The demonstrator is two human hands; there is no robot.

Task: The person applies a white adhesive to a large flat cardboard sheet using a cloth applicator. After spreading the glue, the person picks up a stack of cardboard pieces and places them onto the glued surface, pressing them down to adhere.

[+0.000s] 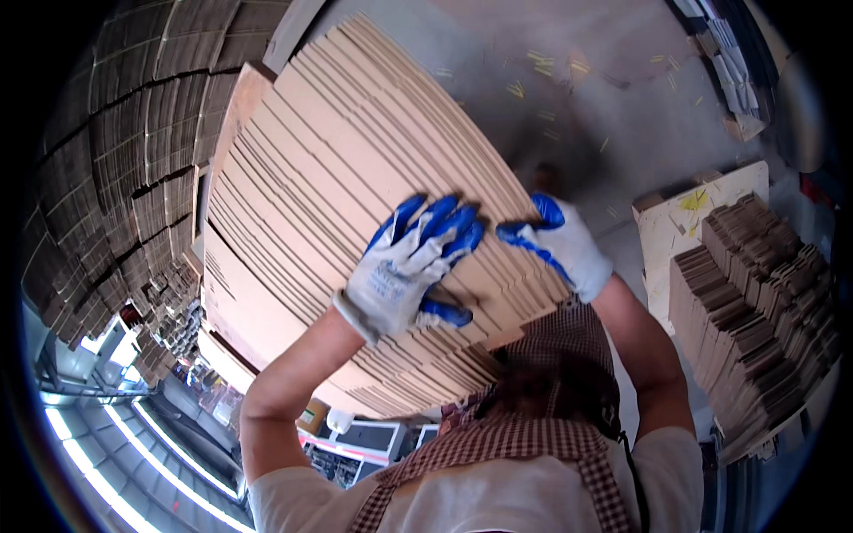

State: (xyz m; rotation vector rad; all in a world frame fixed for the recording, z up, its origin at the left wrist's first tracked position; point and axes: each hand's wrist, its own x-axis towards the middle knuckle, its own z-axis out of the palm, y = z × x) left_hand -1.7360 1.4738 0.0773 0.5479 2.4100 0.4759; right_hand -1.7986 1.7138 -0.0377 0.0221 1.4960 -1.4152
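Both my hands wear white work gloves with blue-coated fingers. In front of me lies a broad spread of flat cardboard sheets (320,142), overlapping like shingles, their edges showing as many close parallel lines. My left hand (409,262) rests palm down on the sheets with its fingers stretched and spread. At the right border of the spread is my right hand (560,244), thumb and fingers apart, touching the outer edges of the sheets. Its palm side is partly hidden, and I see no sheet gripped in it.
Tall stacks of bundled cardboard (133,115) stand along the left. At the right, more folded cardboard (742,302) is piled beside a pale board (702,213). Yellow strips (542,62) litter the grey floor (613,124). My checked apron (533,444) is close to the near sheets.
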